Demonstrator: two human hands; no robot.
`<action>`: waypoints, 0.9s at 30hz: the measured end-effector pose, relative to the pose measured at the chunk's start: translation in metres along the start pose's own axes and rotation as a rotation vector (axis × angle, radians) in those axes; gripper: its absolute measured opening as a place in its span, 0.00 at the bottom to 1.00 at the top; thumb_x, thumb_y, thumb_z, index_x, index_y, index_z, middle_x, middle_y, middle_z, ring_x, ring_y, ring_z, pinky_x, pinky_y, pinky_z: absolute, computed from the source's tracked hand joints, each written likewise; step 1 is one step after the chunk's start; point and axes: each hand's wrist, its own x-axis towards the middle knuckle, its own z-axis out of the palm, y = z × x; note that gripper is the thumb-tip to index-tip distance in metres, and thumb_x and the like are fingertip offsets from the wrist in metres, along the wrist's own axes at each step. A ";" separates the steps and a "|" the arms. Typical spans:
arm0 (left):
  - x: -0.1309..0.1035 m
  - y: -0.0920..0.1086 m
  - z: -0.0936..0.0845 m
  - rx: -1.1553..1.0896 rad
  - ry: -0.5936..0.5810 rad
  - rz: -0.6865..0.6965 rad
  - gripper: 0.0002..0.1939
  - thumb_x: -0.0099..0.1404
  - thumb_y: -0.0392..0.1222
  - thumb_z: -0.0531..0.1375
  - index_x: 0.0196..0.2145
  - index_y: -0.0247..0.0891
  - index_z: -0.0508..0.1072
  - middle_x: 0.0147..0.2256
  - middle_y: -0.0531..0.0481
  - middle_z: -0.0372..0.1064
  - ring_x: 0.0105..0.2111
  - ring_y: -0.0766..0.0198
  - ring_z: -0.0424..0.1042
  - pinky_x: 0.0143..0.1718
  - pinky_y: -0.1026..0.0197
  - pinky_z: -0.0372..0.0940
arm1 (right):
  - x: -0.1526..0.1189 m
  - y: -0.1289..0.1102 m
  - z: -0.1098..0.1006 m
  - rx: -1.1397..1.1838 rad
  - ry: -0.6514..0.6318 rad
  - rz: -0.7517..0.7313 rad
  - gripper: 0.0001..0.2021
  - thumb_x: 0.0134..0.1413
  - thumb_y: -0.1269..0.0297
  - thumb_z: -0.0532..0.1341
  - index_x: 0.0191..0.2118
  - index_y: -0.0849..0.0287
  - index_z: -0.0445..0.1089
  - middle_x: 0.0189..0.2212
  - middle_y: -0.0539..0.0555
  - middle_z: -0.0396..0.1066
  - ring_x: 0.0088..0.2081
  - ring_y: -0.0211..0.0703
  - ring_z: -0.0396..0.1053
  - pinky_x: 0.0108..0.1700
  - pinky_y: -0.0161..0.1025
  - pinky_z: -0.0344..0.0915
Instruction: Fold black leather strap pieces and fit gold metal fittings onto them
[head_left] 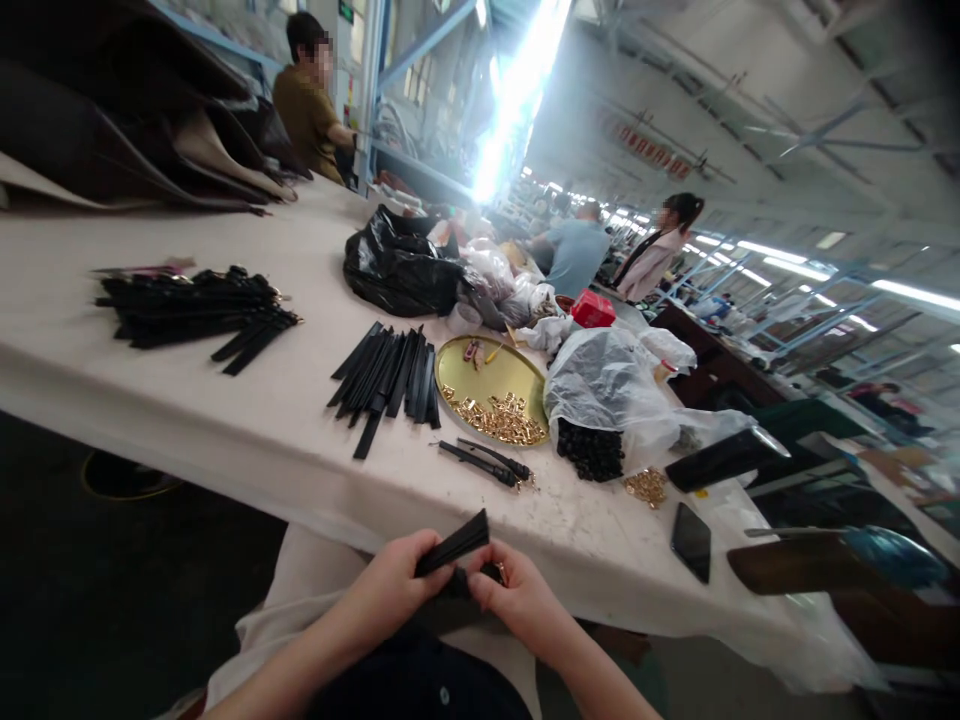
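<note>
My left hand (pixel 409 572) is wrapped round a bundle of black straps (pixel 459 542), whose ends fan out up and to the right. Close beside it, my right hand (pixel 510 585) pinches at a small black piece with a glint of gold, partly hidden by the fingers. Both hands are over my lap at the table's near edge. Just beyond them on the table lie a few black straps with gold ends (pixel 491 465). Farther back are a spread of loose black straps (pixel 386 375) and a round gold tray (pixel 491 378) with many small gold buckles (pixel 506 418).
A pile of finished-looking black straps (pixel 195 305) lies to the left. Black and clear plastic bags (pixel 600 375), small black pieces (pixel 591 450), a red box (pixel 592 308) and a phone (pixel 691 542) stand or lie to the right. Other people are in the background.
</note>
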 end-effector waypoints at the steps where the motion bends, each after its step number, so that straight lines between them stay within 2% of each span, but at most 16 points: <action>1: -0.003 -0.001 -0.002 -0.020 0.018 0.021 0.06 0.56 0.40 0.52 0.28 0.36 0.65 0.25 0.54 0.65 0.28 0.63 0.65 0.28 0.65 0.57 | -0.001 -0.002 0.005 0.020 0.033 0.018 0.04 0.43 0.65 0.57 0.26 0.58 0.60 0.16 0.42 0.56 0.20 0.33 0.55 0.24 0.32 0.53; 3: -0.009 -0.001 -0.007 -0.052 0.052 0.040 0.06 0.57 0.41 0.51 0.29 0.36 0.64 0.26 0.54 0.65 0.28 0.63 0.65 0.28 0.65 0.58 | 0.000 -0.005 0.016 0.015 0.097 0.000 0.05 0.44 0.64 0.57 0.26 0.58 0.60 0.15 0.42 0.55 0.18 0.32 0.53 0.23 0.31 0.52; 6: -0.019 0.004 -0.016 -0.126 0.060 0.048 0.06 0.57 0.40 0.51 0.30 0.37 0.63 0.25 0.54 0.65 0.27 0.64 0.65 0.27 0.65 0.58 | 0.004 -0.011 0.027 -0.045 0.154 -0.103 0.05 0.44 0.64 0.57 0.26 0.58 0.61 0.19 0.45 0.60 0.20 0.34 0.56 0.24 0.33 0.55; 10: -0.029 0.015 -0.024 -0.214 0.094 0.098 0.05 0.52 0.37 0.54 0.30 0.36 0.63 0.26 0.55 0.64 0.29 0.64 0.64 0.31 0.64 0.59 | 0.010 -0.017 0.036 -0.034 0.221 -0.193 0.06 0.46 0.63 0.57 0.28 0.58 0.61 0.19 0.45 0.60 0.19 0.34 0.56 0.24 0.33 0.55; 13: -0.026 0.016 -0.022 -0.202 0.146 0.099 0.08 0.50 0.35 0.55 0.32 0.35 0.64 0.27 0.55 0.64 0.30 0.64 0.63 0.32 0.64 0.59 | 0.014 -0.014 0.041 0.042 0.272 -0.193 0.09 0.46 0.58 0.57 0.28 0.58 0.61 0.17 0.43 0.57 0.17 0.33 0.54 0.21 0.33 0.54; 18: -0.021 0.013 -0.016 -0.132 0.161 0.085 0.09 0.51 0.34 0.55 0.33 0.35 0.64 0.29 0.53 0.66 0.31 0.63 0.65 0.34 0.64 0.60 | 0.018 -0.006 0.046 0.204 0.343 -0.127 0.15 0.40 0.52 0.61 0.27 0.58 0.62 0.16 0.43 0.57 0.16 0.32 0.54 0.20 0.33 0.54; 21: -0.022 0.019 -0.019 -0.024 0.169 0.074 0.10 0.51 0.33 0.55 0.34 0.37 0.66 0.31 0.52 0.69 0.34 0.62 0.67 0.36 0.63 0.59 | 0.024 -0.004 0.047 0.274 0.332 -0.081 0.18 0.38 0.49 0.61 0.26 0.58 0.61 0.16 0.42 0.55 0.15 0.31 0.52 0.18 0.32 0.51; 24: -0.021 0.022 -0.023 0.059 0.220 0.026 0.08 0.52 0.35 0.56 0.33 0.38 0.67 0.32 0.52 0.71 0.35 0.60 0.68 0.36 0.63 0.59 | 0.032 -0.002 0.046 0.339 0.241 -0.030 0.20 0.37 0.45 0.61 0.25 0.58 0.60 0.14 0.41 0.53 0.14 0.30 0.50 0.17 0.32 0.49; 27: -0.013 0.016 -0.028 -0.013 0.217 -0.024 0.08 0.52 0.34 0.58 0.33 0.38 0.68 0.31 0.53 0.71 0.34 0.59 0.68 0.35 0.62 0.60 | 0.039 -0.001 0.044 0.278 0.159 0.071 0.23 0.33 0.39 0.60 0.23 0.56 0.60 0.10 0.41 0.49 0.12 0.32 0.51 0.14 0.34 0.49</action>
